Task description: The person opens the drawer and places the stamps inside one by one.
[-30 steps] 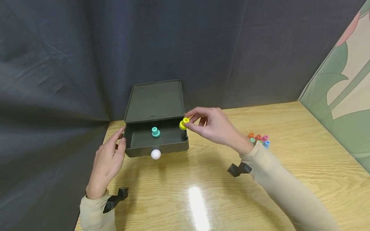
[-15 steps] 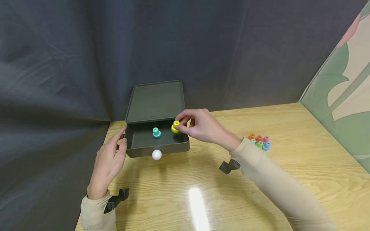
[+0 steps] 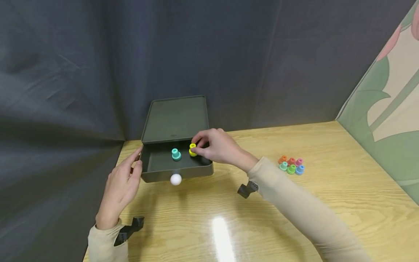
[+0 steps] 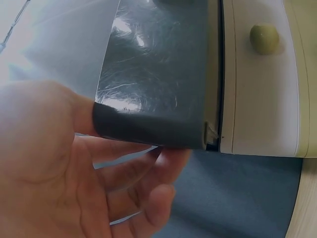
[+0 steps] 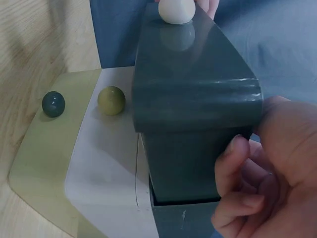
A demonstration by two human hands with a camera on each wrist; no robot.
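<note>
A dark grey box (image 3: 175, 118) stands at the table's back edge, its drawer (image 3: 193, 171) pulled out; the drawer front carries a white knob (image 3: 176, 179). A teal peg (image 3: 176, 154) stands upright on the drawer floor. Just right of it, my right hand (image 3: 195, 147) reaches down into the drawer and pinches a yellow peg (image 3: 192, 150) between thumb and fingertips. My left hand (image 3: 136, 160) rests with relaxed fingers against the box's left side, thumb at the drawer's front corner. The left wrist view shows that hand (image 4: 99, 173) against the dark box wall (image 4: 158, 79). The yellow peg is hidden in the right wrist view.
Several coloured pegs (image 3: 290, 165) lie in a cluster on the wooden table (image 3: 294, 211), right of the box. A dark curtain (image 3: 65, 72) hangs behind and to the left. A leaf-patterned panel (image 3: 386, 109) closes off the right side.
My right hand has carried the yellow peg left and down, from above the drawer's right rim to beside the teal peg. The left hand has stayed at the box.
</note>
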